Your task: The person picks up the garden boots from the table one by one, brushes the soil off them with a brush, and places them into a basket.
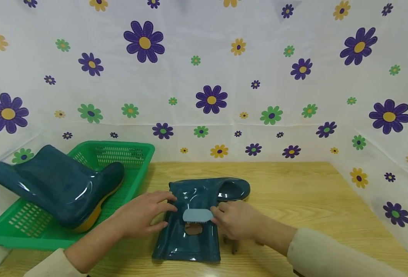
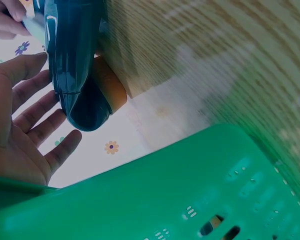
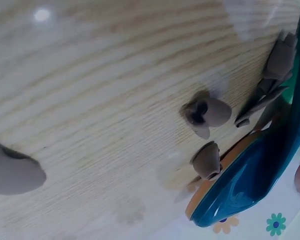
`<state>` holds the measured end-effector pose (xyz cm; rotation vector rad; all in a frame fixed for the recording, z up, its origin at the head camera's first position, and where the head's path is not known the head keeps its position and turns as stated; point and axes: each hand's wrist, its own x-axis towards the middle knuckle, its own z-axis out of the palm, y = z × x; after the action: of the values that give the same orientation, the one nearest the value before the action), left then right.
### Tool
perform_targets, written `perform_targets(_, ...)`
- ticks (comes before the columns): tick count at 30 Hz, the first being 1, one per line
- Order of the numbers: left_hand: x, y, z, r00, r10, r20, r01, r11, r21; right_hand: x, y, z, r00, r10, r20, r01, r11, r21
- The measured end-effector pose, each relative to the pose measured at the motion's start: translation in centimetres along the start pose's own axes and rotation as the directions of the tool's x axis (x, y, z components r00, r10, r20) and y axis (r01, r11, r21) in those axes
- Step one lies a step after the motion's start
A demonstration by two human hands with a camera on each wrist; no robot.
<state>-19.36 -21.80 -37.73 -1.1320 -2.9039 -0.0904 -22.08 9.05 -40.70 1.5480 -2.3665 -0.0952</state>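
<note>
A dark teal rubber boot (image 1: 198, 184) lies on its side on the table, its toe pointing right. A brown patch of mud (image 1: 193, 228) is on its shaft. My right hand (image 1: 236, 220) grips a pale blue brush (image 1: 197, 215) above that patch, and short bristles show along its lower edge. My left hand (image 1: 145, 213) is at the shaft's left side with fingers spread. In the left wrist view its fingertips (image 2: 57, 96) are by the boot (image 2: 75, 60); whether they press on it I cannot tell.
At the left a green plastic basket (image 1: 141, 169) holds a second teal boot (image 1: 62, 184) with a tan sole. Several brown clumps (image 3: 217, 112) lie on the wooden table (image 1: 293, 192) beside the near boot. A flowered white cloth (image 1: 179, 77) hangs behind and at both sides.
</note>
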Motion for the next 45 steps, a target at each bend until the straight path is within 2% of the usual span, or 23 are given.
perform_targets(2,0.0,0.0,0.2,1.000,-0.002,0.008,0.002,1.000,-0.007,0.1,0.0,0.4,0.998,0.058,-0.024,-0.059,0.997,-0.042)
perform_targets(5,0.0,0.0,0.4,1.000,-0.016,0.023,0.016,1.000,-0.015,0.3,-0.3,0.5,0.998,0.065,0.013,-0.065,0.998,-0.004)
perform_targets(9,0.1,0.1,0.5,0.999,-0.018,0.029,0.018,1.000,-0.019,0.2,-0.5,-0.1,0.994,-0.038,0.102,0.022,0.988,0.152)
perform_targets(11,0.1,0.1,0.5,0.999,-0.020,0.029,0.020,1.000,-0.022,0.1,-0.6,-0.5,0.987,-0.117,0.113,0.094,0.977,0.194)
perform_targets(14,0.0,0.1,0.3,1.000,-0.022,0.021,0.022,1.000,-0.020,-0.1,-0.7,-0.7,0.970,-0.227,0.086,0.208,0.960,0.188)
perform_targets(16,0.0,0.1,0.1,1.000,-0.015,0.015,0.015,1.000,-0.018,-0.1,-0.8,-0.6,0.965,-0.255,0.056,0.244,0.958,0.152)
perform_targets(18,0.0,0.0,0.0,1.000,-0.004,0.007,0.004,1.000,-0.014,-0.1,-0.7,-0.5,0.979,-0.200,0.043,0.194,0.973,0.125)
perform_targets(21,0.1,0.0,0.0,1.000,0.012,0.004,-0.012,1.000,-0.008,-0.1,-0.4,-0.3,0.998,-0.051,0.045,0.046,0.994,0.100)
perform_targets(23,0.0,0.0,0.0,1.000,0.015,0.006,-0.015,1.000,-0.007,0.0,-0.3,-0.3,0.997,0.037,0.067,-0.043,0.994,0.099)
perform_targets(24,0.0,0.0,0.1,1.000,0.013,0.010,-0.012,1.000,-0.006,0.0,-0.4,-0.3,0.995,0.054,0.079,-0.062,0.993,0.100)
perform_targets(26,-0.1,0.0,0.1,1.000,0.000,0.021,0.000,1.000,-0.009,0.1,-0.6,-0.4,0.994,0.033,0.103,-0.045,0.992,0.121)
perform_targets(28,-0.1,0.1,0.2,1.000,-0.011,0.028,0.011,1.000,-0.012,0.0,-0.9,-0.7,0.990,-0.040,0.136,0.017,0.986,0.167)
perform_targets(30,0.0,0.1,0.2,0.999,-0.019,0.033,0.019,1.000,-0.016,-0.2,-1.0,-1.2,0.975,-0.149,0.164,0.108,0.966,0.235)
perform_targets(33,0.1,-0.1,-0.1,1.000,-0.014,0.023,0.014,1.000,-0.012,-0.2,-0.6,-2.1,0.947,-0.280,0.160,0.214,0.916,0.338)
perform_targets(34,0.1,-0.1,-0.2,1.000,-0.013,0.020,0.013,1.000,-0.012,-0.3,-0.4,-2.4,0.944,-0.299,0.142,0.229,0.898,0.375)
perform_targets(36,0.1,-0.2,-0.2,1.000,-0.013,0.016,0.013,1.000,-0.012,-0.3,0.0,-2.8,0.951,-0.301,0.071,0.241,0.866,0.438)
perform_targets(38,0.1,-0.3,-0.1,1.000,-0.012,0.014,0.012,1.000,-0.017,-0.3,0.5,-3.1,0.969,-0.245,-0.032,0.232,0.855,0.465)
perform_targets(40,0.1,-0.3,0.0,1.000,-0.012,0.018,0.012,1.000,-0.022,0.0,0.7,-3.3,0.979,-0.167,-0.119,0.202,0.881,0.428)
perform_targets(42,0.1,-0.2,0.1,1.000,-0.013,0.022,0.013,1.000,-0.028,0.4,0.6,-3.4,0.984,-0.096,-0.149,0.140,0.937,0.321)
perform_targets(44,0.2,-0.2,0.1,1.000,-0.012,0.021,0.013,0.999,-0.031,0.8,0.3,-3.2,0.995,-0.011,-0.099,0.032,0.977,0.209)
perform_targets(45,0.2,-0.2,0.1,1.000,-0.013,0.019,0.013,0.999,-0.030,1.0,0.1,-3.1,0.999,0.019,-0.048,-0.011,0.986,0.167)
